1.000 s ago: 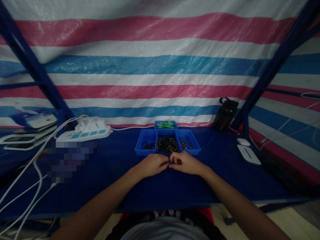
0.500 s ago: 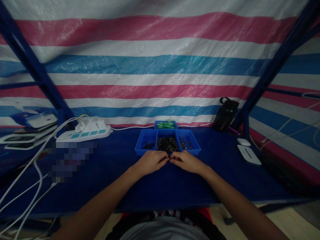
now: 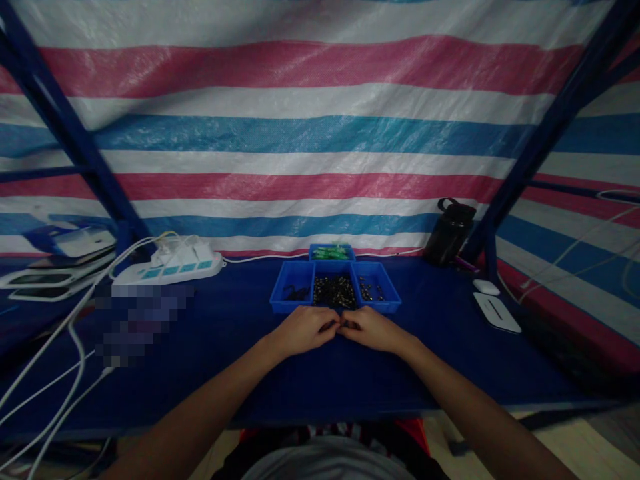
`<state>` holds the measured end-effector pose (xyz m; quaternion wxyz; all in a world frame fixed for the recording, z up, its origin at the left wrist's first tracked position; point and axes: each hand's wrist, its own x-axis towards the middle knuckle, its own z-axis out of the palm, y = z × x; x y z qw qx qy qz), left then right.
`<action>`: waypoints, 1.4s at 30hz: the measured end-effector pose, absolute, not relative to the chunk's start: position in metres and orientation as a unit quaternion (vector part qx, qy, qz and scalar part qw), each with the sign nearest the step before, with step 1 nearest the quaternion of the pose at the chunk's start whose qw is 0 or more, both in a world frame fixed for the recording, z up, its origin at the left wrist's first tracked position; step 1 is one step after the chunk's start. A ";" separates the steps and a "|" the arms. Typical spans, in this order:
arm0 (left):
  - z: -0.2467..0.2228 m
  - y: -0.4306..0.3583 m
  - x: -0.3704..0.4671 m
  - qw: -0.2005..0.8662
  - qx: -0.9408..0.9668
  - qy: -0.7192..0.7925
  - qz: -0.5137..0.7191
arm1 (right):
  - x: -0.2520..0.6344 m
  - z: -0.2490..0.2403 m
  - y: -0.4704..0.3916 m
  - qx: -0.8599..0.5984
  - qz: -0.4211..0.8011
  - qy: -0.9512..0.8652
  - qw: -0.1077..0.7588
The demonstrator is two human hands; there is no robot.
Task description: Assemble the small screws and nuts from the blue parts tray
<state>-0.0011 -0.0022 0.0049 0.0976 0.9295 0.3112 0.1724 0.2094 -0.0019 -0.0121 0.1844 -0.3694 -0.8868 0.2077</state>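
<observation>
My left hand (image 3: 307, 330) and my right hand (image 3: 373, 328) meet fingertip to fingertip over the blue table, just in front of the bins. Both are closed in a pinch, and whatever lies between the fingers is too small to make out. Beyond them, the middle blue bin (image 3: 334, 305) holds many small black and brass-coloured parts (image 3: 335, 291). The left blue bin (image 3: 291, 307) has some dark pieces, and the right blue bin (image 3: 384, 307) a few small metal parts. A small bin behind holds green pieces (image 3: 331, 253).
A white power strip (image 3: 173, 272) with plugs and cables lies at the left, near stacked devices (image 3: 47, 283). At the right are a black bottle (image 3: 449, 233), a white case (image 3: 485, 287) and a flat white box (image 3: 497, 313). Blue frame posts flank the striped sheet.
My hands have moved slightly nearer to me, and their fingertips have come together. The bins look the same as before.
</observation>
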 end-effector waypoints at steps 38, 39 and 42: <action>-0.001 0.003 -0.002 0.089 0.931 0.324 0.141 | 0.211 -0.007 -0.004 -0.387 0.254 -0.864 0.199; -0.001 0.003 -0.002 0.089 0.931 0.326 0.141 | 0.210 -0.006 -0.004 -0.384 0.246 -0.867 0.203; 0.000 0.001 -0.001 0.091 0.929 0.329 0.145 | 0.210 -0.006 -0.005 -0.379 0.239 -0.869 0.209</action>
